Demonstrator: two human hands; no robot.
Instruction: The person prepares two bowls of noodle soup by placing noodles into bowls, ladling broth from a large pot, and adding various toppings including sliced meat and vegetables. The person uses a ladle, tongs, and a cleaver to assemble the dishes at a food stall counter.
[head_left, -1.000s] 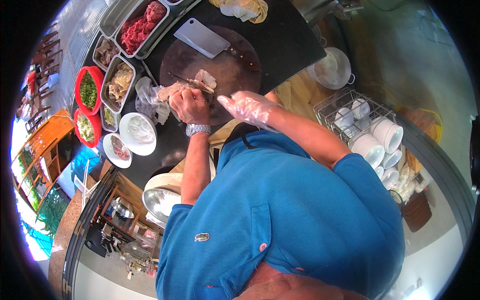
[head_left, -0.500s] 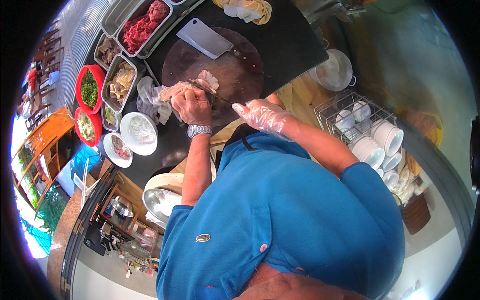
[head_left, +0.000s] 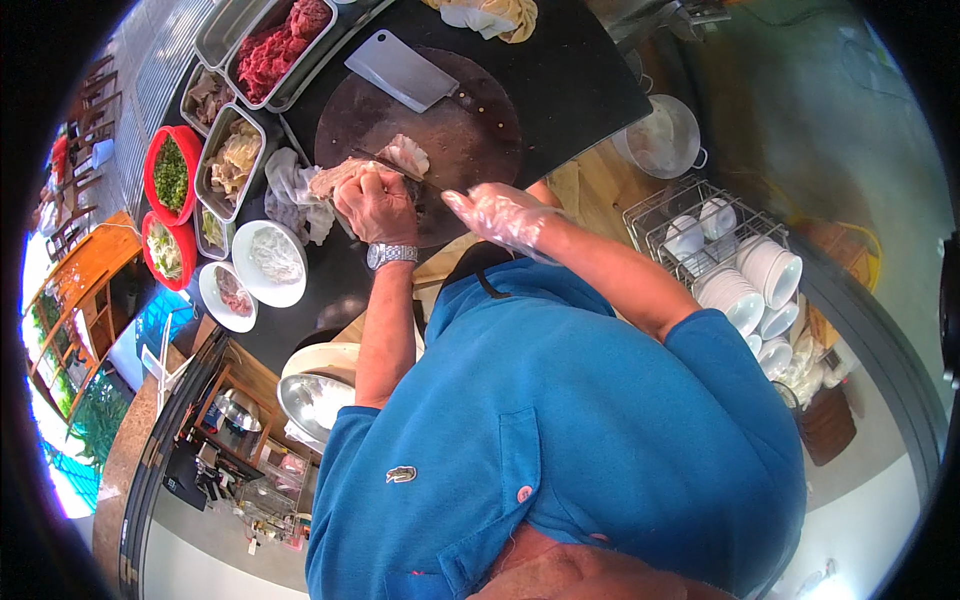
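My left hand (head_left: pixel 375 207), bare and with a wristwatch, is closed over a piece of pale meat (head_left: pixel 333 178) on the round dark cutting board (head_left: pixel 470 140). In a clear plastic glove, my right hand (head_left: pixel 502 213) grips a knife (head_left: pixel 428 183) by its handle. The thin blade points left and lies across the meat, just beyond my left fingers. A paler slice (head_left: pixel 407 155) lies on the far side of the blade. Farther back on the board rests a cleaver (head_left: pixel 400 72).
To the left stand metal trays of red meat (head_left: pixel 275 65) and pale cooked pieces (head_left: pixel 232 165), red bowls of greens (head_left: pixel 172 175), white bowls (head_left: pixel 270 265) and a crumpled cloth (head_left: pixel 298 195). A yellowish cloth (head_left: pixel 495 15) lies far back. At right, a wire rack (head_left: pixel 660 215) holds white bowls.
My right hand with the knife has moved slightly left and away from me, so the blade reaches farther across the meat. My left hand still presses the meat.
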